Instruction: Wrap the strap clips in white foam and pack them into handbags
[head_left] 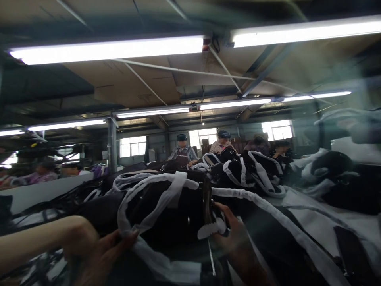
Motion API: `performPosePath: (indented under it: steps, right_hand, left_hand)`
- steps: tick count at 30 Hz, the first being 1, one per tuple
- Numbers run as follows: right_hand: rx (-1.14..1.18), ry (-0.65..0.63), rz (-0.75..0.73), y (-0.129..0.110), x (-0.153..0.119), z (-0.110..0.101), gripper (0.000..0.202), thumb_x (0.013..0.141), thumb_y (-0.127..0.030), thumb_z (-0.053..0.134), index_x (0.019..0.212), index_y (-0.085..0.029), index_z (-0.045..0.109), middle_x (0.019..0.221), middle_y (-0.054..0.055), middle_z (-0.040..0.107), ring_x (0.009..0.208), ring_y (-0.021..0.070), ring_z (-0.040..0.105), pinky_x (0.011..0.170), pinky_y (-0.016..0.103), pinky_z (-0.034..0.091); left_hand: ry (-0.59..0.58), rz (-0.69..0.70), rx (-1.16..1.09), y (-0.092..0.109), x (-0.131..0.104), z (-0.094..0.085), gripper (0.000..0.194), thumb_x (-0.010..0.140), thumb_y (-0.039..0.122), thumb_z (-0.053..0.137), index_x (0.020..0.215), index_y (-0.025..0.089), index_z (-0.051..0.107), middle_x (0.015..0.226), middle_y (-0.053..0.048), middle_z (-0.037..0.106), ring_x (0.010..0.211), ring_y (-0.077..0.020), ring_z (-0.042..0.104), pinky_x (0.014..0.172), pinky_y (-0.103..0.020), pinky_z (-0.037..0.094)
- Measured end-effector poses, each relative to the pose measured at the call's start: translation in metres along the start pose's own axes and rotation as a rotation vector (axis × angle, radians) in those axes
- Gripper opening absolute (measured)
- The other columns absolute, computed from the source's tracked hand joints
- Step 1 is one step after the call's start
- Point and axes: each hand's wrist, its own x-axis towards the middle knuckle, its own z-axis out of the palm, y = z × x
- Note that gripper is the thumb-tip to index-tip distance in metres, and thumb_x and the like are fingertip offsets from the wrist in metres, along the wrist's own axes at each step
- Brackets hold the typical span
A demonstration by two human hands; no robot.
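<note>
Factory workshop, identified by long tube lights (pixel 113 51) beneath bare roof beams (pixel 268 70), several workers (pixel 182 155), and heaped black bags (pixel 175 218) with white-wrapped handles (pixel 122 210).

My one view is from my head, facing forward across the room, high enough that the ceiling (pixel 133 85) and long lights (pixel 116 49) fill the upper part. My left grip (pixel 107 246) and right grip (pixel 232 230) show low in the frame, close to the lens, at the nearest bag (pixel 174 218). Co-workers (pixel 182 155) and windows (pixel 133 146) are far off. The picture leans, lights climbing rightward.
</note>
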Motion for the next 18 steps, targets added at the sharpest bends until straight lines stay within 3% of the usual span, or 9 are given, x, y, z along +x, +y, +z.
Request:
performPosePath:
  steps: [5, 11, 14, 18]
  right_hand:
    - [-0.044, 0.009, 0.027, 0.008, 0.003, -0.011, 0.063, 0.070, -0.023, 0.063, 0.132, -0.018, 0.059, 0.100, 0.005, 0.075, 0.091, 0.0248, 0.069, 0.085, 0.035, 0.054]
    - [0.070, 0.032, 0.063, 0.000, 0.004, -0.017, 0.059, 0.067, -0.026, 0.067, 0.124, -0.015, 0.064, 0.103, 0.007, 0.074, 0.087, 0.0238, 0.067, 0.081, 0.034, 0.054]
    - [0.179, 0.038, 0.136, -0.007, 0.004, -0.020, 0.061, 0.068, -0.030, 0.070, 0.126, -0.012, 0.063, 0.104, 0.009, 0.074, 0.089, 0.0246, 0.067, 0.080, 0.034, 0.055]
    - [0.257, 0.026, 0.199, -0.003, 0.002, -0.026, 0.062, 0.068, -0.036, 0.073, 0.124, -0.011, 0.063, 0.094, 0.007, 0.073, 0.083, 0.0234, 0.066, 0.072, 0.031, 0.053]
  left_hand:
    - [-0.160, -0.045, -0.074, -0.004, 0.016, 0.022, 0.054, 0.056, 0.062, 0.091, 0.087, 0.019, 0.078, 0.088, -0.006, 0.080, 0.106, -0.0371, 0.072, 0.090, -0.035, 0.061]
    - [-0.206, -0.204, -0.250, -0.035, 0.020, 0.041, 0.063, 0.044, 0.065, 0.096, 0.075, 0.015, 0.075, 0.070, -0.006, 0.076, 0.069, -0.0270, 0.073, 0.062, -0.029, 0.059]
    - [-0.272, -0.279, -0.307, -0.047, 0.018, 0.048, 0.065, 0.042, 0.064, 0.098, 0.075, 0.014, 0.074, 0.076, -0.010, 0.077, 0.073, -0.0290, 0.075, 0.067, -0.030, 0.060]
    - [-0.369, -0.228, -0.410, -0.051, 0.005, 0.054, 0.064, 0.046, 0.056, 0.098, 0.089, 0.016, 0.074, 0.095, -0.013, 0.079, 0.096, -0.0389, 0.074, 0.082, -0.043, 0.063]
